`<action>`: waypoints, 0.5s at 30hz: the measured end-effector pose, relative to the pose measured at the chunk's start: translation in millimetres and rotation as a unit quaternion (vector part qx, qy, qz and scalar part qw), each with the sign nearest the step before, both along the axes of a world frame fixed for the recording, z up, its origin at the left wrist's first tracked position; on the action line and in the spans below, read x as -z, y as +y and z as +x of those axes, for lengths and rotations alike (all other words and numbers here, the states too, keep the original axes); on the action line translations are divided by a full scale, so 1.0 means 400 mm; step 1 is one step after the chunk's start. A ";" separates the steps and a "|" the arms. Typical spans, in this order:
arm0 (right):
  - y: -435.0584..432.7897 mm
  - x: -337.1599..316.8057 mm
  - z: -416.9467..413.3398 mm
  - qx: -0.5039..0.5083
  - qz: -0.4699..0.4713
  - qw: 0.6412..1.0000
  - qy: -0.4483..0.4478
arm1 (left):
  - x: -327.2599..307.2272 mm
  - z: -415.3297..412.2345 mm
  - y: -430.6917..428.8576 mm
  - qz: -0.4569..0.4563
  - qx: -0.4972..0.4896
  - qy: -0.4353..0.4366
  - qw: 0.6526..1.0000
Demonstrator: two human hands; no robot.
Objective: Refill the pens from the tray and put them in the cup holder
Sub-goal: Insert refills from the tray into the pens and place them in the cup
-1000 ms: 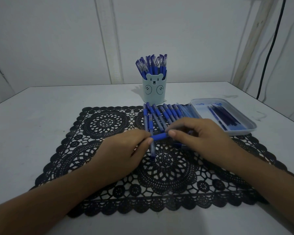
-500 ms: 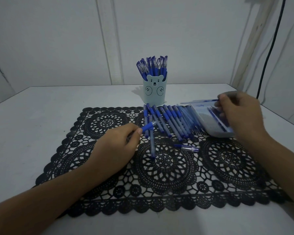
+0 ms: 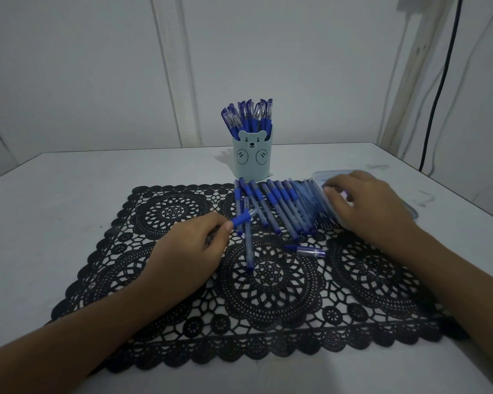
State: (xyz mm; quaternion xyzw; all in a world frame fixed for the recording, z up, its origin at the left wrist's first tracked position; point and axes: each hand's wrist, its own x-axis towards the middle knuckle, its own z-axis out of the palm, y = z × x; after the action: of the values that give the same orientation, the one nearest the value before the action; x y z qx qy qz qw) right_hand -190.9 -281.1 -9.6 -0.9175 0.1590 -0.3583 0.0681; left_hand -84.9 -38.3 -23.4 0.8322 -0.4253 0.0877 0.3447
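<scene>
The person's left hand (image 3: 190,251) and right hand (image 3: 373,207) are bare, as are both forearms (image 3: 83,331), which run uncovered from the wrists to the lower edges of the view, slim and smooth, with a short, trimmed nail showing on the left thumb and the right fingertips (image 3: 329,190) blurred.

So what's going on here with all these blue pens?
A person is refilling them. The left hand holds a pen barrel over the black lace mat, while the right hand reaches into the tray. More pens lie in a row on the mat, and the bear cup holder behind already holds many.
</scene>
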 end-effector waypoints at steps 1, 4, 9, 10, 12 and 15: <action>-0.015 -0.006 -0.001 0.032 0.016 0.999 0.009 | 0.000 0.000 -0.001 0.001 0.000 -0.001 1.000; -0.058 -0.013 -0.013 0.155 0.038 0.979 0.128 | -0.001 -0.001 -0.002 0.004 0.003 -0.001 1.000; -0.073 -0.011 -0.021 0.217 0.075 0.951 0.209 | -0.002 -0.002 -0.001 0.013 0.005 -0.005 1.000; -0.073 -0.011 -0.019 0.220 0.077 0.949 0.212 | -0.002 -0.002 -0.001 0.013 0.005 -0.005 1.000; -0.074 -0.010 -0.014 0.219 0.087 0.947 0.218 | -0.001 -0.002 -0.001 0.012 0.005 -0.006 1.000; -0.074 -0.009 -0.007 0.204 0.108 0.946 0.228 | 0.000 -0.003 -0.001 0.010 0.004 -0.009 1.000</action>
State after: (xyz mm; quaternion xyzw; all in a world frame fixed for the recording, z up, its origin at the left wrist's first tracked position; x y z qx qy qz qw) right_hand -193.8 -310.6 -6.1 -0.9097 0.3917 -0.1263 0.0547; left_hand -86.0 -38.7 -23.5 0.8328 -0.4330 0.0898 0.3331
